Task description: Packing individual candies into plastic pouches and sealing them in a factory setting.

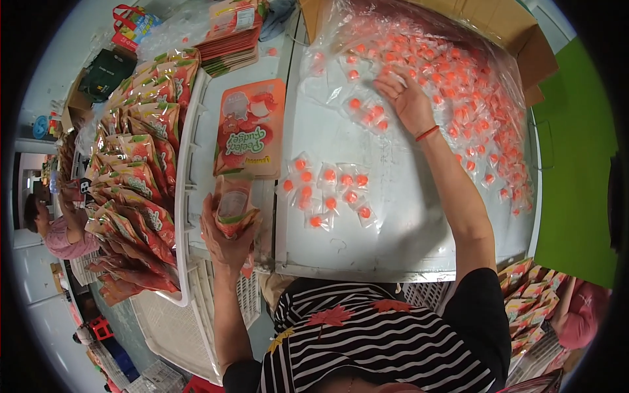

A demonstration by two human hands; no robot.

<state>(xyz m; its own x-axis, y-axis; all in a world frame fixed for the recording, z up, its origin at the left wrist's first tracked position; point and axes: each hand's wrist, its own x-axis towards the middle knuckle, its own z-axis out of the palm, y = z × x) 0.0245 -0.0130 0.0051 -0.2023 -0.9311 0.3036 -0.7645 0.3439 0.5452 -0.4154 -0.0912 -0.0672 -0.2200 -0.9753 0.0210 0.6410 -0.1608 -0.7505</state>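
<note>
My left hand [226,239] grips an upright red-and-green candy pouch [237,219] by its lower part, at the left edge of the metal table. My right hand [409,105] reaches over the far part of the table with its palm partly turned up and its fingers apart. No candy shows in its palm. Near its fingertips lie a few wrapped candies [369,112], red-orange in clear wrappers. A loose group of the same candies [329,190] rests on the near middle of the table. Beyond the held pouch, a flat stack of pouches [249,128] lies face up.
A large heap of wrapped candies [458,92] spills from a clear plastic bag inside a cardboard box [537,56]. At left, a white crate [188,164] holds rows of filled pouches [137,150]. Other people [69,232] are at work on both sides.
</note>
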